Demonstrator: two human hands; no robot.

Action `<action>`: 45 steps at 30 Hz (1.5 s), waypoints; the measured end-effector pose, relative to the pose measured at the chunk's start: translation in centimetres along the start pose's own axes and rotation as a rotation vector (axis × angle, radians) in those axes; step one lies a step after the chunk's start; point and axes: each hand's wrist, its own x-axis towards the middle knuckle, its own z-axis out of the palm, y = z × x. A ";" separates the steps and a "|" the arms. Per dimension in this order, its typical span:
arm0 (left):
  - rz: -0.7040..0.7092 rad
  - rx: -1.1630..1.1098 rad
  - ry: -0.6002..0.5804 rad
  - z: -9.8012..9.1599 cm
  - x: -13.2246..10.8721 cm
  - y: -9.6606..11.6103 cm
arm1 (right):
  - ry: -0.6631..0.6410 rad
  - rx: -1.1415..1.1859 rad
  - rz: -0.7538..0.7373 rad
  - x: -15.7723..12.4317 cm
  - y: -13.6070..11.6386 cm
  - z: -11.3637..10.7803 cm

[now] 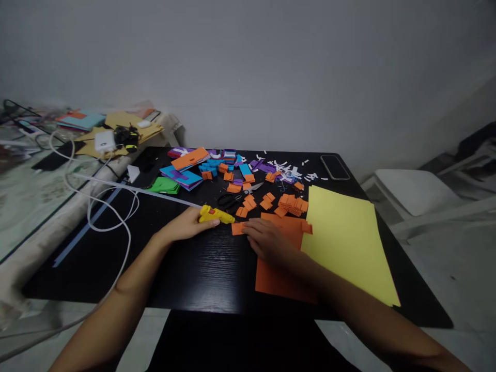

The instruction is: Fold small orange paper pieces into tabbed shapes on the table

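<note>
My left hand [186, 223] is closed round a yellow hot glue gun [217, 214] whose nozzle points right. A long, pale glue stick [155, 192] trails from its back towards the upper left. Just under the nozzle lies a small orange paper piece [237, 229], gripped at its right end by the fingers of my right hand [264, 238]. My right wrist crosses a larger orange sheet [281, 279], hiding part of it. Black-handled scissors [232, 199] lie behind the nozzle, among several small folded orange paper pieces [250, 202].
Yellow sheets [344, 243] cover the table's right side, with a phone [335, 167] behind them. White paper scraps [289, 171], folded blue paper [182, 177] and green paper [165, 185] lie further back. A white cable [127, 232] loops across the left; a white chair [411, 191] stands right.
</note>
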 end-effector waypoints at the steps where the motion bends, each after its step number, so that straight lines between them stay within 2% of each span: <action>1: 0.006 0.010 0.004 0.1 0.0 -0.1 | 0.011 0.011 0.006 0.0 0.0 0.0; 12: 0.018 0.157 0.038 0.4 0.3 0.0 | 0.011 0.004 0.014 0.1 -0.4 -0.6; 27: 0.023 0.224 0.028 0.6 0.4 0.7 | -0.007 -0.038 0.062 0.0 -0.6 -0.6; 38: 0.010 0.161 0.059 -0.7 -0.1 0.0 | 0.000 -0.025 0.067 0.0 -0.4 -0.5; 45: -0.044 0.192 0.028 -1.4 -0.4 0.1 | 0.004 -0.009 0.075 0.0 -0.3 -0.5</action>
